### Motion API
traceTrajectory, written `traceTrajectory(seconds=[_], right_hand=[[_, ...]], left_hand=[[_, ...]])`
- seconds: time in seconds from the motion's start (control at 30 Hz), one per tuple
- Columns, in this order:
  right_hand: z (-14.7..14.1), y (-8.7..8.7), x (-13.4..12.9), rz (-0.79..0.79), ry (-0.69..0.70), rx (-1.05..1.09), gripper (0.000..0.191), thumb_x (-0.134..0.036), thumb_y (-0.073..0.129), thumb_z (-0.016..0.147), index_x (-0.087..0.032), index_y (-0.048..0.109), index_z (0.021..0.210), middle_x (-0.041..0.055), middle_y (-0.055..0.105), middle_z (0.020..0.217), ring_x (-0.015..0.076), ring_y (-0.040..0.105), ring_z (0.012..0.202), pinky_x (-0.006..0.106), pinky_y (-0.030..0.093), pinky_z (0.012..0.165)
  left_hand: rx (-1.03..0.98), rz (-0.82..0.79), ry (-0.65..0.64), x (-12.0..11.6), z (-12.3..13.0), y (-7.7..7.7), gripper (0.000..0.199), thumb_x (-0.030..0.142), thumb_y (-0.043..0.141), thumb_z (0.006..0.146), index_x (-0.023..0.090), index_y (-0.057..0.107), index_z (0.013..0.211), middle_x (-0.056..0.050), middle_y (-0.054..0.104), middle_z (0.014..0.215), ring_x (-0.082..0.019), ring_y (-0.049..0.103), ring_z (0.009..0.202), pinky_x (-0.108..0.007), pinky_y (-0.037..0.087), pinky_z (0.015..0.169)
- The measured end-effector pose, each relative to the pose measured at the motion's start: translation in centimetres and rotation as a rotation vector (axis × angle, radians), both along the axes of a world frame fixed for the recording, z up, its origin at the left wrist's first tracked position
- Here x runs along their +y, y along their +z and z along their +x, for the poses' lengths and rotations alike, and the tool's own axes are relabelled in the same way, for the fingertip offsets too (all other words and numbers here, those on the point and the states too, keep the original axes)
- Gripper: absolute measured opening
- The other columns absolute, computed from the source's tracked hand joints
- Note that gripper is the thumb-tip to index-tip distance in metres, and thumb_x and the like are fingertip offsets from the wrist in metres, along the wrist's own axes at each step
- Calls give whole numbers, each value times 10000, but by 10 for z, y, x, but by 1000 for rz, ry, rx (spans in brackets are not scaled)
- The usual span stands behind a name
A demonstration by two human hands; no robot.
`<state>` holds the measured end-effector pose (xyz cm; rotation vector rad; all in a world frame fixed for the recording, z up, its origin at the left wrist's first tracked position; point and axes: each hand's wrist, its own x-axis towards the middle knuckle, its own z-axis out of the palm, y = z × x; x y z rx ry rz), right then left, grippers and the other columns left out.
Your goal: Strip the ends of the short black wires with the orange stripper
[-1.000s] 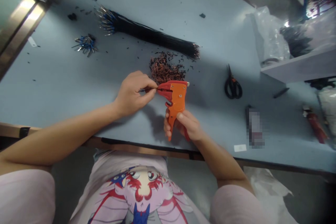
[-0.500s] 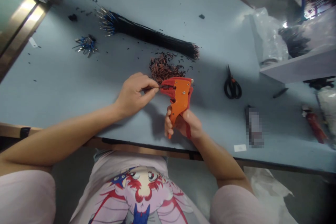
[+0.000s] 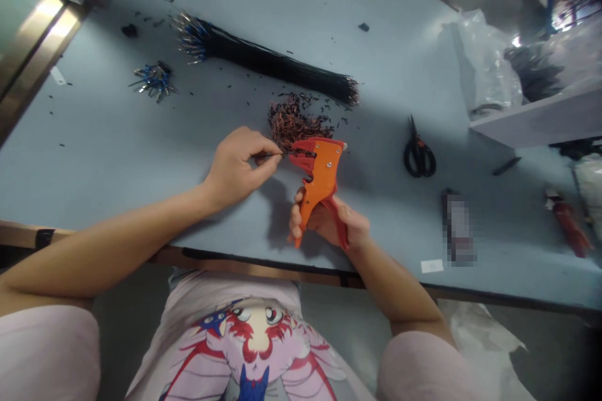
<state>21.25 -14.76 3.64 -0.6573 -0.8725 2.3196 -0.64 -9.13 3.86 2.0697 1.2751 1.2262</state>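
Between the thumb and fingers of my left hand (image 3: 242,163) a thin black wire (image 3: 270,154) is pinched, its end pointing at the jaws of a wire stripper. That wire stripper (image 3: 324,166), orange with red jaws and a red handle, stands upright in my right hand (image 3: 345,225), whose fingers wrap round both handles. Whether the wire's tip touches the jaws I cannot tell. Just behind the jaws lies a heap of black and copper wire scraps (image 3: 294,119). Farther back stretches a bundle of black wires (image 3: 273,66) with blue and metal terminals at its left end.
Left of the bundle sits a small pile of blue terminals (image 3: 154,80). Black scissors (image 3: 418,153), a blurred-out object (image 3: 459,225) and a red-handled tool (image 3: 568,222) lie to the right. Plastic bags (image 3: 493,69) fill a shelf (image 3: 540,116) at the far right.
The wire stripper's handles have spread apart in my right hand. My left hand has drawn slightly left, away from the jaws, with the wire still pinched.
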Motion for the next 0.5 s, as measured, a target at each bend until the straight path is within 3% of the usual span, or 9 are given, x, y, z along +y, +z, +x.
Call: traceTrajectory(seconds=[0.23,0.37,0.5], right_hand=[[2,2,0,72,-5,12,630,-581,614,776,-150,484,1217,102,591,972,235,622,800,442,531,726],[5,-1,0,153,8,-76,656,-590,601,798,-147,459,1260,126,591,1026,241,625,844,437,526,747],[6,-5,0,182,-8,-156,670,-581,624,792,-142,454,1267,134,590,1039,234,620,844,404,525,719]], left_hand=[[14,17,-19,1,-3,6,124,204,580,786,213,629,672,24,560,561,-123,493,583,-300,420,651],[8,-42,-127,6,-7,7,101,198,589,760,199,636,671,25,544,534,-115,486,554,-269,399,586],[83,-123,-148,12,-14,8,93,204,583,742,186,665,702,20,563,573,-107,502,571,-249,381,573]])
